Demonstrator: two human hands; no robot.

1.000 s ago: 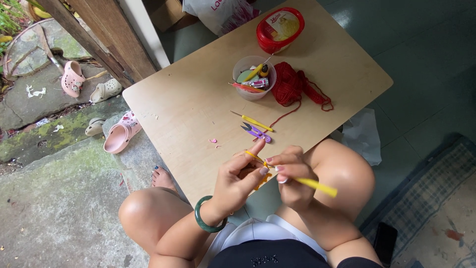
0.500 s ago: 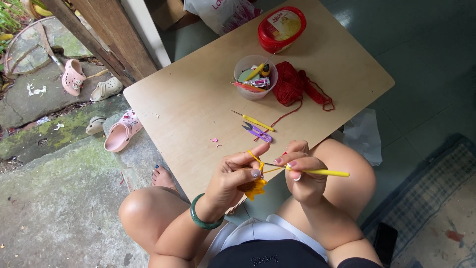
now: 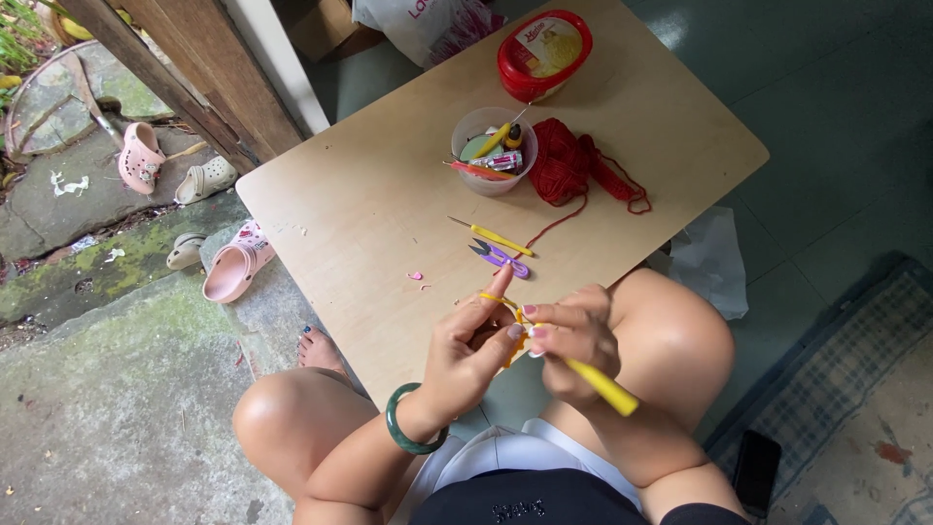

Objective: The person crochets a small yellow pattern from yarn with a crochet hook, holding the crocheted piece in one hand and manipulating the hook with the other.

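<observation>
**Kid:** What are the hands doing?

**Me:** I see both hands close together, just over the near edge of the wooden table (image 3: 369, 224). The right hand (image 3: 575, 342) is closed around a yellow crochet hook (image 3: 601, 384). The handle sticks out past the palm, toward the person's knee. I think it is held like a pencil so the tip can poke into small loops.

**Kid:** And the other one?

**Me:** The left hand (image 3: 471, 345) pinches a small yellow crochet piece (image 3: 513, 345) between thumb and fingers. Its pointer finger stands up with yellow yarn (image 3: 494, 298) lying over it. I guess that keeps the yarn tight. The piece sits right between the two hands, touching both.

**Kid:** Is the hook tip in the yarn?

**Me:** I cannot tell. The fingers hide the tip.

**Kid:** What is near the hands?

**Me:** Just past the fingertips lie purple snips (image 3: 501, 256) and a second yellow hook (image 3: 494, 235). They are near, so I think they are easy to grab. Farther out is a clear bowl (image 3: 492, 153) full of small tools, with a red yarn ball (image 3: 564, 160) touching its right side. A red tub (image 3: 544, 53) with a lid sits well beyond those.

**Kid:** Why is the red yarn so far away?

**Me:** It looks like it is not in use now. Its loose end trails back toward the hands.

**Kid:** What is on the wrist?

**Me:** A green bangle (image 3: 406, 436), on the left wrist.
</observation>
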